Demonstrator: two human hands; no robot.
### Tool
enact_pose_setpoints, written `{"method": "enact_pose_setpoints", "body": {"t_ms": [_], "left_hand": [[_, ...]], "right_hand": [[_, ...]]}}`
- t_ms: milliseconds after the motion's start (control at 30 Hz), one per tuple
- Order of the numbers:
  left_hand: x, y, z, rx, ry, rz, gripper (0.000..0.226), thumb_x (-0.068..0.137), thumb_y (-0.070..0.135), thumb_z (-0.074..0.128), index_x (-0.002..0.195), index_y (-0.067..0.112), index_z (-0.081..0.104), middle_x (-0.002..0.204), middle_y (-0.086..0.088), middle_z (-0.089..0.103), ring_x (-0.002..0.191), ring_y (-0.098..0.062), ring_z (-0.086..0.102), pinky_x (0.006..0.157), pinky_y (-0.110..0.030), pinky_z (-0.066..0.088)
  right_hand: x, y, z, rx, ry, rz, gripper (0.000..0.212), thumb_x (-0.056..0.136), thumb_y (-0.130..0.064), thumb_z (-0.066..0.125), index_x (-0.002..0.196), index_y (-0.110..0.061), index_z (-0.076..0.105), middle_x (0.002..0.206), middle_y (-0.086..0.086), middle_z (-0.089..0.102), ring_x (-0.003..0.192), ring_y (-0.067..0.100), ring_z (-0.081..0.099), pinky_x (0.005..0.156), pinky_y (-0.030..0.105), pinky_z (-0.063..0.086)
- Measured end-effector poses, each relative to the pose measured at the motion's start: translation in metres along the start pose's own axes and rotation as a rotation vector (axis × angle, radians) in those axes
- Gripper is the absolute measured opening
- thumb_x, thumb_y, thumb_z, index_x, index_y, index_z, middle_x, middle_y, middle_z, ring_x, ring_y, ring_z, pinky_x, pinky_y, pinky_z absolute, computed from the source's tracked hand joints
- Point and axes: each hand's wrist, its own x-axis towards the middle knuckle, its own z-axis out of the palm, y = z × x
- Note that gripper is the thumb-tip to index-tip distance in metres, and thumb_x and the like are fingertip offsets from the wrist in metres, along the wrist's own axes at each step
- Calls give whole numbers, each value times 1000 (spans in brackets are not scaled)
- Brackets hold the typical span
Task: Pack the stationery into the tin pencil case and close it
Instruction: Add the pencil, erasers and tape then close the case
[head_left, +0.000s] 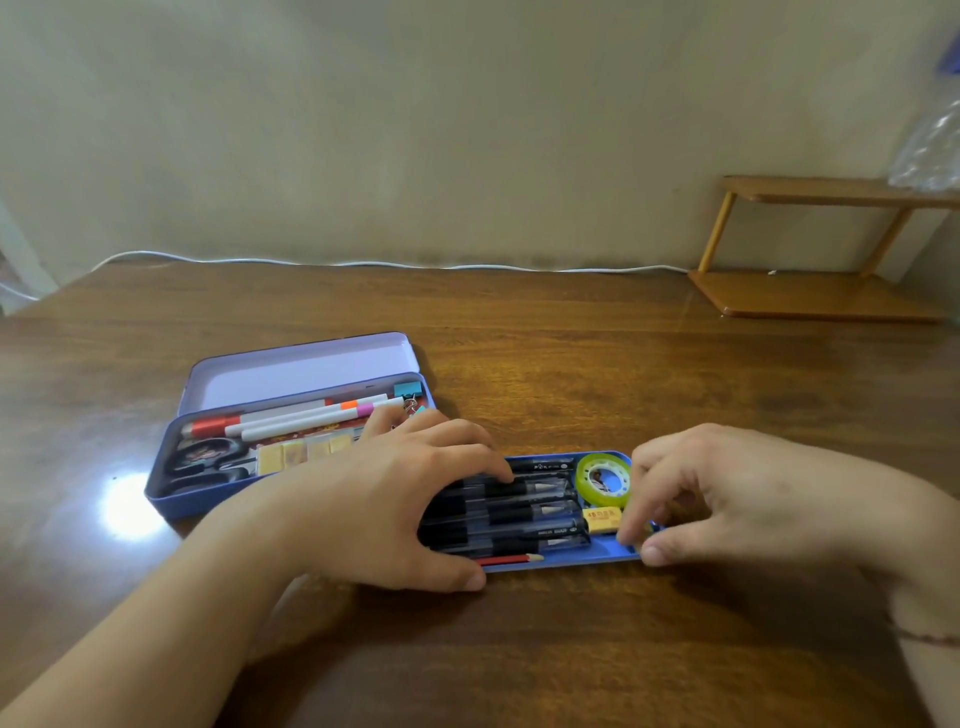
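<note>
The tin pencil case (171, 501) stands open at the left with its lilac lid (291, 374) raised. Inside lie white markers (306, 418), scissors (208, 460), yellow sticky tabs (301, 452) and a teal binder clip (408, 389). In front of it the blue inner tray (571, 558) lies on the table, holding several black pens (519, 512), a red pencil (511, 559), a green tape roll (602, 478) and a yellow eraser (602, 518). My left hand (395, 499) rests across the tray's left part, fingers on the pens, thumb at the near rim. My right hand (701, 493) pinches the tray's right end.
The wooden table (571, 374) runs back to a wall, with a white cable (363, 262) along its far edge. A small wooden shelf (810, 296) stands at the back right with a clear plastic bag (930, 150) on top.
</note>
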Motion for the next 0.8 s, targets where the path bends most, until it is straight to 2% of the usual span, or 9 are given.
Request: {"method": "enact_pose_setpoints", "body": {"t_ms": [133,233,267,367,433,533,633,800], "left_hand": [[0,0,0,-1,-5,-6,71,71,83,51,134,52,36,137,31,33,119,5,26,106,-32,23],[0,1,-1,-3,-13,-10,72,72,83,51,134,51,36,138,31,33,122,3,27,108,-34,24],[0,1,-1,-2,-15,-11,72,72,83,52,134,52,35,138,31,33,122,2,27,108,-35,24],[0,1,-1,1,-12,-11,71,71,83,52,134,52,35,137,32,32,123,2,28,108,-34,23],[-1,1,0,-3,-8,-11,71,71,83,53,133,52,36,136,32,32,122,2,28,107,-33,23],[0,1,0,-2,-12,-10,71,71,83,52,133,52,36,137,32,31,122,3,28,107,-33,23],[0,1,-1,3,-12,-5,71,71,82,52,133,52,36,137,31,32,120,5,27,107,-33,23],[0,1,-1,-3,-13,0,71,72,82,52,134,51,36,137,32,31,116,7,24,105,-30,21]], "right_hand": [[-2,2,-1,101,-41,26,22,81,-55,68,103,-59,67,97,-31,55,89,-5,56,78,27,48],[-1,3,-2,41,-6,18,22,80,-62,64,101,-58,68,96,-30,56,89,-6,54,69,26,48],[-1,4,-2,35,-10,18,22,80,-63,64,101,-58,67,96,-29,56,89,-5,54,70,27,49],[-3,6,-3,106,-111,9,27,79,-60,67,106,-60,65,97,-32,51,88,-4,54,87,33,49],[-5,6,-4,140,-150,-10,28,80,-59,66,108,-62,63,98,-34,49,90,-8,52,82,29,49],[-2,6,-4,119,5,-33,21,82,-55,66,103,-57,67,96,-23,56,89,0,56,70,28,50],[5,3,0,-33,199,-46,10,83,-48,69,92,-47,70,87,-19,60,84,2,57,67,29,50],[10,-6,9,-168,206,-45,16,75,-47,66,90,-42,64,80,-17,60,78,2,56,61,22,45]]}}
